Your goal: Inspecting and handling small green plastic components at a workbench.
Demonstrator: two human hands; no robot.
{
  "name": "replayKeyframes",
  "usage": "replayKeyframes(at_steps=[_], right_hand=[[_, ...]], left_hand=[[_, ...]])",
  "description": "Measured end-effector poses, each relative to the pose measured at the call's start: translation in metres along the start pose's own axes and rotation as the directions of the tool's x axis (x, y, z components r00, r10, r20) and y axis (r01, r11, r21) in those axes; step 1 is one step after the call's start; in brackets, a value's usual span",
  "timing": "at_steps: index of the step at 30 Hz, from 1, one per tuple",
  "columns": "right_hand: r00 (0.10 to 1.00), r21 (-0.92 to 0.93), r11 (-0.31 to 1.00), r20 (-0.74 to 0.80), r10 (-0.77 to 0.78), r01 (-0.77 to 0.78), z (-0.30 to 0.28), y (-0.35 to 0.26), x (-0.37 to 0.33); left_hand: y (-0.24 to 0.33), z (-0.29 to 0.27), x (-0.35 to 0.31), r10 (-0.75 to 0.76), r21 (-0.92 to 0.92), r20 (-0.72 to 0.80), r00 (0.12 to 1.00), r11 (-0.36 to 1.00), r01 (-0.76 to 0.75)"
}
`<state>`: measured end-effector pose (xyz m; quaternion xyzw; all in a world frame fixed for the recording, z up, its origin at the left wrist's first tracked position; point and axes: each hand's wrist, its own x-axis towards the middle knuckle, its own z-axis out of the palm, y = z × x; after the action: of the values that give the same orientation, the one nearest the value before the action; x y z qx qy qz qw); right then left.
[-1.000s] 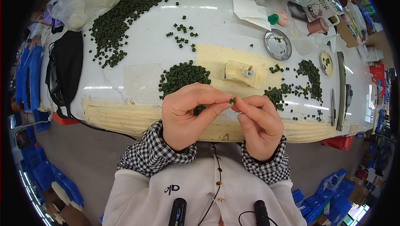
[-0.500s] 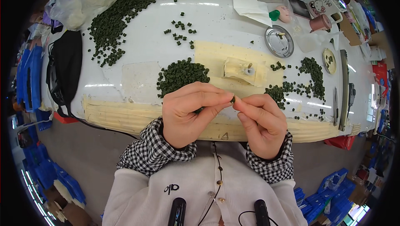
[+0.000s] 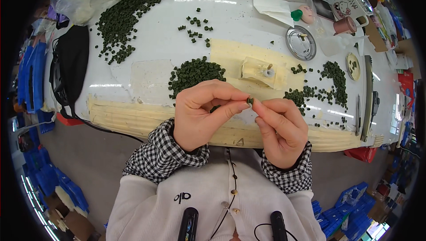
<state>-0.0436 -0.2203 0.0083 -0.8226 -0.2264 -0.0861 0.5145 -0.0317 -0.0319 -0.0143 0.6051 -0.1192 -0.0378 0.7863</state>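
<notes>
Between my fingertips, just above the table's near edge, is one small dark green ring-like piece (image 3: 250, 101). My left hand (image 3: 202, 114) pinches it between thumb and forefinger. From the other side, my right hand (image 3: 284, 127) has its forefinger tip against the piece, its thumb tucked below and the other fingers curled. Under and beyond my left hand lies a heap of similar green pieces (image 3: 195, 73), partly hidden by the hand. Past my right hand, a yellowish block with a short upright peg (image 3: 268, 73) sits on a tan sheet (image 3: 226, 52).
More green pieces spread at the right (image 3: 335, 81) and far left (image 3: 117, 23). A round metal lid (image 3: 301, 43) and a small round dish (image 3: 353, 66) lie at the right, near tweezers (image 3: 358, 114). A black bag (image 3: 70, 70) lies at the left edge. Tan tape (image 3: 120, 116) lines the near edge.
The view has shifted slightly. The green piece has turned a little between my fingertips, and my left thumb has moved up closer to it. Both hands remain together at the same spot.
</notes>
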Motion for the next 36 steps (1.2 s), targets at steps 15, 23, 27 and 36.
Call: replayKeyframes(at_steps=[15,23,27,36], right_hand=[[1.0,-0.013,1.0,0.006,-0.024,0.024,0.0,0.002,0.001],[0.995,-0.029,0.996,0.047,-0.088,0.09,-0.003,0.008,0.001],[0.995,-0.04,0.995,0.055,-0.084,0.086,-0.004,0.009,0.001],[0.99,-0.389,0.921,-0.122,-0.075,0.022,-0.029,0.009,0.044]], left_hand=[[0.0,0.0,0.0,0.002,0.0,-0.006,1.0,1.0,-0.002],[-0.002,-0.005,-0.001,-0.034,0.025,0.044,0.998,0.999,0.033],[0.001,0.001,-0.001,-0.057,-0.028,-0.005,0.998,0.998,0.057],[0.002,0.004,0.0,-0.047,-0.038,-0.091,0.995,0.998,0.044]])
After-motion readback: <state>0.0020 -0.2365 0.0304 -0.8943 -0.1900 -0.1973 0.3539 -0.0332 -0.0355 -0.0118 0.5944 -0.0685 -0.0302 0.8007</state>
